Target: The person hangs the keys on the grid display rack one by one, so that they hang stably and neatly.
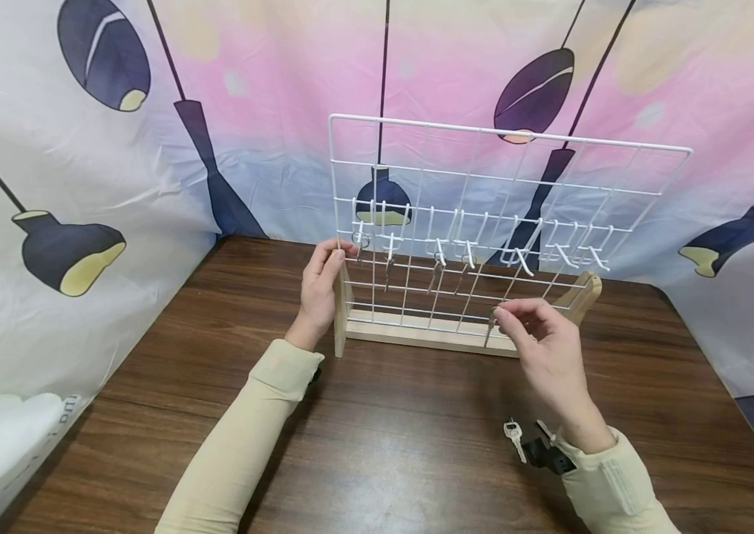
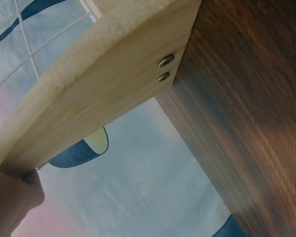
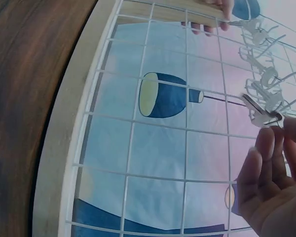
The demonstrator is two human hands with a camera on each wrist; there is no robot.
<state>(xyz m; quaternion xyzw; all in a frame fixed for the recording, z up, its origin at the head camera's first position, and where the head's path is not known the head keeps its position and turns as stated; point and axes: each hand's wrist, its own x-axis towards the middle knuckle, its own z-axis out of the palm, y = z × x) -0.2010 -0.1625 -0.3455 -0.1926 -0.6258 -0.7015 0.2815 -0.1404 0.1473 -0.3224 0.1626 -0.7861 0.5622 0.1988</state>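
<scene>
A white wire grid rack stands in a wooden frame. My left hand grips the upper part of its left wooden side post, thumb towards me. In front of the grid's lower right half, my right hand pinches a metal key by its ring end, between thumb and fingertips, with the blade hanging down. Several keys hang from the white hooks on the left and middle of the grid. The hooks farther right carry nothing.
A silver key lies on the brown wooden table near my right wrist, a second one partly hidden beside it. A patterned cloth hangs behind the rack. White plastic wrapping sits at the left edge.
</scene>
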